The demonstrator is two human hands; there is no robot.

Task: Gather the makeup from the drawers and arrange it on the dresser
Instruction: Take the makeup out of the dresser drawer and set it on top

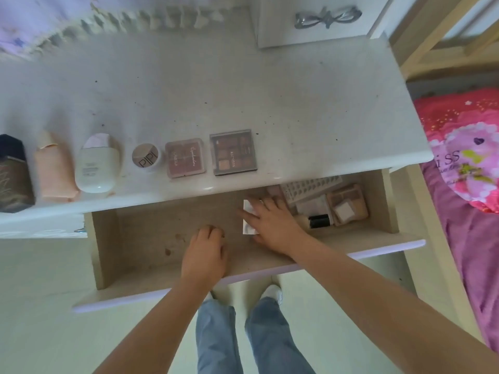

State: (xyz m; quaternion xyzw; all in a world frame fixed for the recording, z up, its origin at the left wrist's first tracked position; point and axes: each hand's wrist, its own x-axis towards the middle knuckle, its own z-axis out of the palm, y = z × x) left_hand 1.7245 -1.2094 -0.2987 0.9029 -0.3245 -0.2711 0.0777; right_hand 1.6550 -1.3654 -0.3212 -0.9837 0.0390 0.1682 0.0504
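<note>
Open drawer [172, 230] pulled out below the dresser [243, 98] top. Both hands inside it. Right hand [272, 225] at about 3 o'clock from drawer centre, fingers spread and laid flat over a white packet [247, 211], thumb stretched toward 9 o'clock; pressing down on it, apparently, rather than curling round it, though the palm hides most of the packet. Left hand [205, 252] near the front wall at 6 o'clock, fingers bent under with the tips against the drawer floor, nothing seen in the grip.

Remaining makeup crowded into the drawer's 3 o'clock end: nail sheet [310, 184] toward 1 o'clock, tan palette [348, 209] with a white pad on it just beside, black-capped bottle [316, 221] lying on its side, touching the palette's near edge.

Lined up along the dresser's front edge, from 9 o'clock rightward: dark bottle [13, 176], peach tube [54, 168], white bottle [97, 166], round jar [147, 156], pink palette [185, 157], brown palette [233, 152]. All near one another, none clearly touching except perhaps the two leftmost.

Silver bow [326, 16] on a white panel at 1 o'clock. Pink bedding [464, 157] at 3 o'clock, off the dresser. Jeans [243, 338] and white shoes at 6 o'clock.
</note>
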